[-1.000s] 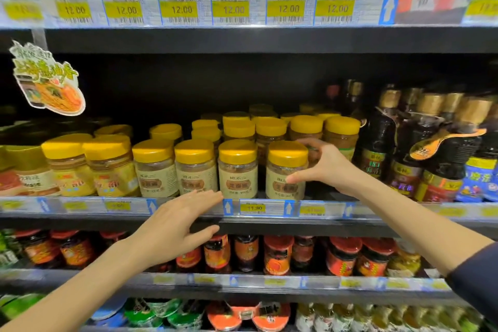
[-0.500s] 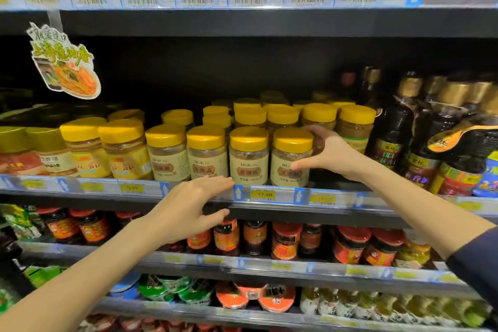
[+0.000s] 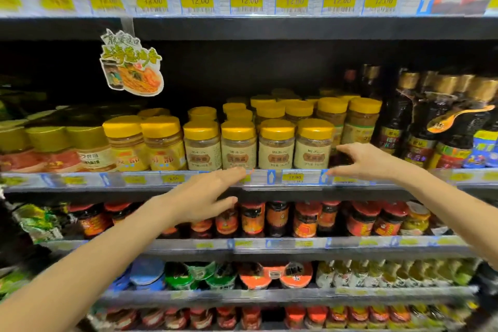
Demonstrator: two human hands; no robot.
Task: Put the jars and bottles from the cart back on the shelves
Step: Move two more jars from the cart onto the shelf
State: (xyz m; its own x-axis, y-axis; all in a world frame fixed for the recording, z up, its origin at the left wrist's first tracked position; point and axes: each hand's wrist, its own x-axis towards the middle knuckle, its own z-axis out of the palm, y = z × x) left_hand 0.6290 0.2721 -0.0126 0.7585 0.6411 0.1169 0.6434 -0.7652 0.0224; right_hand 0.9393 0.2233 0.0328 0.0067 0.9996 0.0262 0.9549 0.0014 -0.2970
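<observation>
A noodle sign (image 3: 131, 64) hangs above yellow price tags (image 3: 294, 177).

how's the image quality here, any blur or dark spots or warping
Head view: the left edge is smeared, so the price tags there are unreadable, while the centre yellow-lidded jars stay fairly sharp; the back of the shelf above the jars falls into deep shadow; the wide lens bows the shelf edges; both the left hand and the right hand are evenly lit, without glare.

Bright overhead light hits the price strip (image 3: 242, 0) and yellow jar lids (image 3: 277, 129); the shelf recess behind is deep shadow. Motion blur smears the left edge, and wide-angle distortion bends the shelves.
</observation>
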